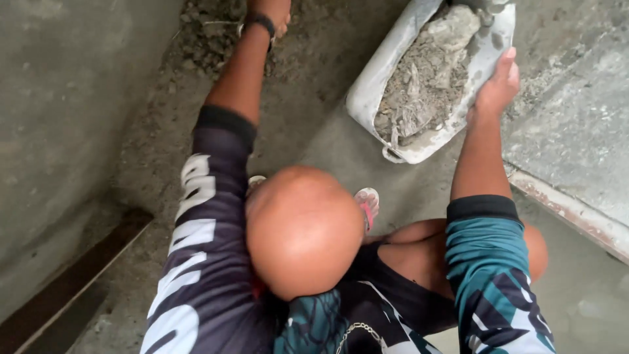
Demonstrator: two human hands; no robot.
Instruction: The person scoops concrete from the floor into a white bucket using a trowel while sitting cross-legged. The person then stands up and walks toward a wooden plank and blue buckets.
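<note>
My right hand (499, 84) grips the right rim of a white, cut-open plastic container (373, 82) that lies tilted on the concrete floor and holds grey, clumpy mortar (426, 78). My left hand (267, 14), with a black band on its wrist, reaches far forward to a patch of loose rubble (206, 36) at the top edge of the view. Its fingers are cut off by the frame. Both arms wear dark patterned sleeves. A bare head (303, 229) fills the middle of the view.
A grey wall (59, 98) rises on the left with a dark plank (72, 282) along its foot. On the right a concrete slab (576, 131) ends in a rusty edge strip (563, 210). A foot in a pink-strapped sandal (367, 203) rests beneath the container.
</note>
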